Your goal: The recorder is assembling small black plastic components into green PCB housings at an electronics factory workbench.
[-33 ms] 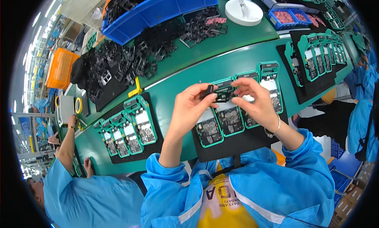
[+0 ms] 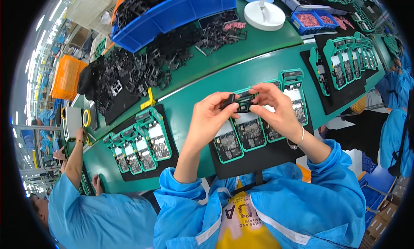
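Between my two hands, above the work mat, is a small black plastic frame (image 2: 244, 106) with openings in it. My left hand (image 2: 211, 119) pinches its left end between thumb and fingers. The thumb and fingertips of my right hand (image 2: 278, 113) close on its right end. Below the hands, green trays holding circuit boards (image 2: 251, 132) stand side by side on a black mat (image 2: 228, 168). My hands hide the upper parts of some trays.
More trayed boards (image 2: 146, 141) stand at the left, others (image 2: 345, 63) at the right. Behind lie a heap of black plastic parts (image 2: 133, 72), a blue bin (image 2: 172, 18), a yellow tool (image 2: 148, 99) and a white round base (image 2: 264, 16). A co-worker's arm (image 2: 76, 162) reaches in at the left.
My right fingertips have moved slightly left, closer in on the black plastic frame. My left hand keeps its pinch, and the whole view has shifted a little.
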Motion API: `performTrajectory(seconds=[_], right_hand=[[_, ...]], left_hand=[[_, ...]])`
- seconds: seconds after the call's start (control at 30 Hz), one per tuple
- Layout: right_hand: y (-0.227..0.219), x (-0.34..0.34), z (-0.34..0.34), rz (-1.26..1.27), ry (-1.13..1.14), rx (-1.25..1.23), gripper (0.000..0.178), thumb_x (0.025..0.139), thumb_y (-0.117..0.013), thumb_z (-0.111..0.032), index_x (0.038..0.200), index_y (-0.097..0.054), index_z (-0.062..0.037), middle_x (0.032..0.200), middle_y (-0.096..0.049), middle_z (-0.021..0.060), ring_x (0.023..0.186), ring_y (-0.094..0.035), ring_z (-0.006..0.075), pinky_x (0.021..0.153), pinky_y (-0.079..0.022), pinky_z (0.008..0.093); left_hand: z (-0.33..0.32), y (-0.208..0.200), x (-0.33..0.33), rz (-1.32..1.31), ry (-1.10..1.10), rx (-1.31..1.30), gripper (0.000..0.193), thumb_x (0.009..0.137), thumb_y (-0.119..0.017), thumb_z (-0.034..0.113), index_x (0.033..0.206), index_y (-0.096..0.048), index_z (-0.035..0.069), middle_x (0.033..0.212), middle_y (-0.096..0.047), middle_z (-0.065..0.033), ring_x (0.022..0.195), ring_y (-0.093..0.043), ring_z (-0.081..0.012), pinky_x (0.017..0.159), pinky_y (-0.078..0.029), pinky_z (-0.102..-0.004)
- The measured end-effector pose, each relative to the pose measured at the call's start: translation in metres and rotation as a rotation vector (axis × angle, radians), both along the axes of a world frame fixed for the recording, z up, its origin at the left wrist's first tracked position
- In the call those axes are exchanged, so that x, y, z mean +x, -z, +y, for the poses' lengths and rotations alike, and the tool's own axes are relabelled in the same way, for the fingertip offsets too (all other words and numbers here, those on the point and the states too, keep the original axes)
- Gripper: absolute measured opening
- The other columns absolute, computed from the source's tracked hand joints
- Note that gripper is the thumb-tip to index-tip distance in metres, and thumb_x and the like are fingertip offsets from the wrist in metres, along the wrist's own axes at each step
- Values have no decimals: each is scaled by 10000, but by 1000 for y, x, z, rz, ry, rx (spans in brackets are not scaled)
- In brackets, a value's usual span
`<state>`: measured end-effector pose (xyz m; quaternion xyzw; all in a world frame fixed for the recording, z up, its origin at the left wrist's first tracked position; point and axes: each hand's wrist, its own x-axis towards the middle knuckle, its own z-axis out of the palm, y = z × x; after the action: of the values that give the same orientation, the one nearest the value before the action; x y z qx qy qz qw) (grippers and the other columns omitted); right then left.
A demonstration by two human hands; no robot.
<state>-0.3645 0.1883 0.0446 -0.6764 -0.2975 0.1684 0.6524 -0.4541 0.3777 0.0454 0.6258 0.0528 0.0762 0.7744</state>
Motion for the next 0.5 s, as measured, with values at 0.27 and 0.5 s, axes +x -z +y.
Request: performTrajectory(seconds=[0.27, 0.5], right_hand=[[-10, 40, -29, -262, -5, -212, 92, 834, -680, 46, 921, -704, 30, 841, -673, 84, 727, -654, 129, 627, -522, 234], [-3, 29, -78, -498, -185, -448, 90, 773, -727, -16, 853, -687, -3, 854, -651, 93, 752, -654, 259, 649, -525, 332]], left_hand=[[38, -12, 69, 66, 130, 401, 187, 891, -700, 149, 972, -719, -18, 816, -693, -51, 661, -638, -104, 623, -520, -259], [106, 47, 153, -159, -262, 1535, 348, 772, -768, 196, 1032, -686, -20, 1052, -656, -184, 1012, -606, -351, 908, -485, -428]])
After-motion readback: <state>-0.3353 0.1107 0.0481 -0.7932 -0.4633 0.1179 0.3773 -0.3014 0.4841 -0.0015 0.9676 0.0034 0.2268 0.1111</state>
